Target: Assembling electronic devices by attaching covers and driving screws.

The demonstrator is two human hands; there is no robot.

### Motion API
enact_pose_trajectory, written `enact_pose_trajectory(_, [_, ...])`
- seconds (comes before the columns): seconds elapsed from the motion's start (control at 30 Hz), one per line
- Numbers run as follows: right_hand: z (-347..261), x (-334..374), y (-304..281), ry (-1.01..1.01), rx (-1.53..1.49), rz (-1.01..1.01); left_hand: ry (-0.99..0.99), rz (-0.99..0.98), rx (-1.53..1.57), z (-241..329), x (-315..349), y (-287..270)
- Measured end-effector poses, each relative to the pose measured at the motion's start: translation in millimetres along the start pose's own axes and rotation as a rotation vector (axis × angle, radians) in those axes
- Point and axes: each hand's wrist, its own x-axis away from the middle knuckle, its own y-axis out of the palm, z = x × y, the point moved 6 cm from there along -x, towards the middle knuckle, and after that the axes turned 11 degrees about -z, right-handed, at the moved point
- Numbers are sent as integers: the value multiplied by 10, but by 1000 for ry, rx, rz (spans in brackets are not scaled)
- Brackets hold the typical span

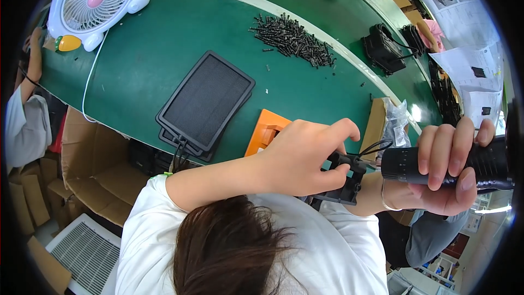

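Observation:
My left hand (305,158) grips a black plastic housing (349,188) between thumb and fingers, in front of my chest. A thin black cable (376,146) loops out beside it. To its right, my right hand (450,166) is wrapped round a thick black cylindrical tool (401,165), which looks like an electric screwdriver with a marked collar. The tool lies almost level, its collar end toward the housing; I cannot make out a bit. Partly behind my left hand, an orange fixture (262,131) sits on the bench.
Stacked black mesh panels (207,101) lie on the green bench (142,49), left of centre. Farther back spreads a heap of small black ribbed parts (295,41). A fan (95,0) stands far left, a small carton (374,123) right. Another person's arm (33,63) shows at left.

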Motion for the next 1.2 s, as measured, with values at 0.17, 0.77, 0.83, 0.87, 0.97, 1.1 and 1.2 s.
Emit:
enact_pose_trajectory(0.17, [-25,-2,2,0,39,-115,47,15,-15,-4,-22,26])
enact_pose_trajectory(0.77, [-200,528,-13,-209,312,706,78,-2,-173,72,-42,11])
enact_pose_trajectory(0.83, [-211,541,82,-225,402,794,105,24,-208,96,-44,-2])
enact_pose_trajectory(0.87, [-196,548,125,-232,460,844,104,12,-212,93,-29,-3])
enact_pose_trajectory(0.97, [-167,478,88,-182,443,872,49,-22,-161,70,-60,-50])
enact_pose_trajectory(1.1, [-398,728,-163,-375,192,935,162,257,-207,53,66,-160])
enact_pose_trajectory(1.2, [-629,1053,-415,-394,355,950,421,437,-234,75,541,-301])
